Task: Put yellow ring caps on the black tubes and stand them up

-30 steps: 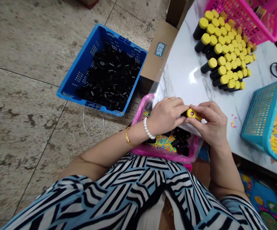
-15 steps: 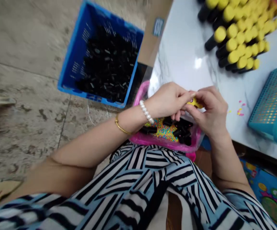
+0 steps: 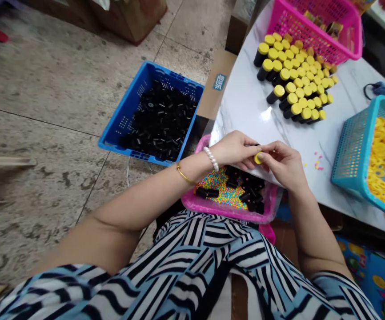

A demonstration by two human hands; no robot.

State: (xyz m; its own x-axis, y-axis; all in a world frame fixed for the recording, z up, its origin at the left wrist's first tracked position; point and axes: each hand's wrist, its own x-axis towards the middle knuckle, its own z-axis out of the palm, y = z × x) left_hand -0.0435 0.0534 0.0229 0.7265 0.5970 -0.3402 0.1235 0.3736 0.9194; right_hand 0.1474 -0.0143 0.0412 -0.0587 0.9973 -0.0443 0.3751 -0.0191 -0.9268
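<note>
From my remote station I list: right hand (image 3: 284,164), thumb and fingers pinching a yellow cap (image 3: 258,157); left hand (image 3: 234,149), fingers closed around a mostly hidden black piece (image 3: 257,144), beside the cap. Cap location: above the near edge of the marbled table (image 3: 239,106), beyond the pink basin (image 3: 226,214) of coloured beads (image 3: 227,195) and black tubes (image 3: 207,192). Left of table: blue crate (image 3: 112,133), black parts inside.

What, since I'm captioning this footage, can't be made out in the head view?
All in head view:
Black piece: mostly hidden by left hand.
Yellow piece: partly covered by right hand.
Turquoise basket: right side cut off by picture edge.
Pink basket contents: too small and blurred to name.
</note>
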